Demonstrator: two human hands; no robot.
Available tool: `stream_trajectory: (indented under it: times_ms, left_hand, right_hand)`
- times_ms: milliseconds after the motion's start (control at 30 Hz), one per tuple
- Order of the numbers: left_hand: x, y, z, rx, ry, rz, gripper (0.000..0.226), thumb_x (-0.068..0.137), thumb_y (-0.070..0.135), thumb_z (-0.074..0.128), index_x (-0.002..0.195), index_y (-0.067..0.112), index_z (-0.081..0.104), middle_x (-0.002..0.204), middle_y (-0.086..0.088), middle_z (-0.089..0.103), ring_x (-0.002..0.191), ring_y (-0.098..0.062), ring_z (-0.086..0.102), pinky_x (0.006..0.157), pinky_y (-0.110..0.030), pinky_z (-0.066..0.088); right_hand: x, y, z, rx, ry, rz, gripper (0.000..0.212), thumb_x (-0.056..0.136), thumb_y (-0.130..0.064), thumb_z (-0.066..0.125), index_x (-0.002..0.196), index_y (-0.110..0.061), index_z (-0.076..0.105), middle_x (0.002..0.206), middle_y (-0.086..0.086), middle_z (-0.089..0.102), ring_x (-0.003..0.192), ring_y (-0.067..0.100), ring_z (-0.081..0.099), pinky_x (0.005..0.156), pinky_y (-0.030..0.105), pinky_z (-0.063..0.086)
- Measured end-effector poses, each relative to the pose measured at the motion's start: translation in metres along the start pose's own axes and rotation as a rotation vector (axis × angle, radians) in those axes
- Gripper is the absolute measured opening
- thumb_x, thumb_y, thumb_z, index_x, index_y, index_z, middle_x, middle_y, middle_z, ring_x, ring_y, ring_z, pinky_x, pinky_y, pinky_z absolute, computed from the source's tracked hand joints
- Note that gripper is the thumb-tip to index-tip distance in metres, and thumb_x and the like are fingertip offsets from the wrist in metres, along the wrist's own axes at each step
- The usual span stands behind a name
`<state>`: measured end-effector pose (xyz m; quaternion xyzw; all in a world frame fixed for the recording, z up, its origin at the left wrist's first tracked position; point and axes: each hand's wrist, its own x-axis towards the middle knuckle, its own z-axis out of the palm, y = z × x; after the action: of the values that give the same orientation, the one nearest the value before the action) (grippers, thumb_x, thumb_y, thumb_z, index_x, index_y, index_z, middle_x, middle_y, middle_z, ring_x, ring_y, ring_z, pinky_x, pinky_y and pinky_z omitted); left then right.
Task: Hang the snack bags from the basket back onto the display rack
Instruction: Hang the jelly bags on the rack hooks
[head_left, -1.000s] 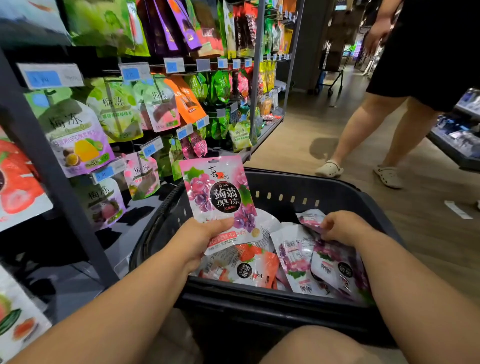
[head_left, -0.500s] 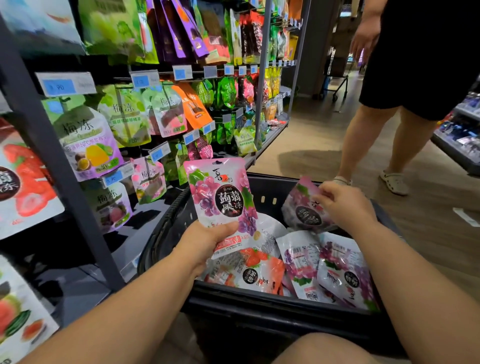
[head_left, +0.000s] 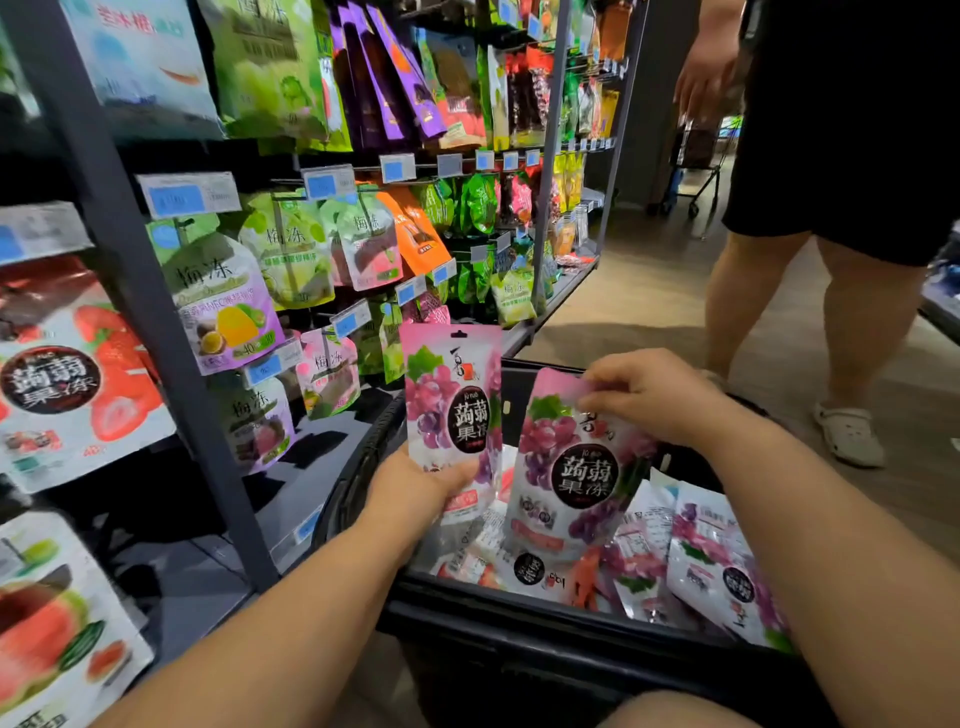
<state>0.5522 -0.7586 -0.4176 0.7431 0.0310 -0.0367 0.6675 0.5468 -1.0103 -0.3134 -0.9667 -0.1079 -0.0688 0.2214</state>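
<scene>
Left hand (head_left: 415, 486) grips one grape snack bag (head_left: 451, 400) upright by its bottom edge, above the basket (head_left: 519, 629). Right hand (head_left: 649, 397) pinches a second grape bag (head_left: 571, 467) by its top (more bags lie in the basket). Display rack (head_left: 140, 291) just left.

My left hand (head_left: 415, 488) grips a pink grape jelly bag (head_left: 451, 400) by its bottom edge, upright. My right hand (head_left: 654, 395) pinches a second grape bag (head_left: 571, 467) at its top, over the black basket (head_left: 519, 623). Display rack (head_left: 130, 249) to my left.
</scene>
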Motion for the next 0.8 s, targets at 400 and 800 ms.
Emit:
stream_trajectory:
  times_ms: [400, 800]
  left_hand:
    - [-0.003, 0.000, -0.001, 0.008, -0.198, 0.051, 0.028, 0.079, 0.016, 0.082, 0.104, 0.015, 0.072, 0.093, 0.004, 0.077, 0.086, -0.009, 0.073, 0.074, -0.020, 0.054]
    - [0.000, 0.002, -0.002, -0.106, -0.075, 0.100, 0.030, 0.069, 0.025, 0.086, 0.096, 0.015, 0.075, 0.091, -0.003, 0.078, 0.090, -0.025, 0.074, 0.091, -0.049, 0.056]
  right_hand:
    - [0.018, -0.042, 0.035, -0.117, -0.043, -0.048, 0.021, 0.092, -0.040, 0.066, 0.083, -0.021, 0.066, 0.073, -0.005, 0.062, 0.070, 0.016, 0.056, 0.059, 0.028, 0.038]
    - [0.017, -0.049, 0.046, 0.095, 0.219, 0.056, 0.028, 0.074, -0.046, 0.081, 0.071, -0.033, 0.057, 0.079, -0.012, 0.062, 0.076, 0.010, 0.056, 0.063, 0.030, 0.043]
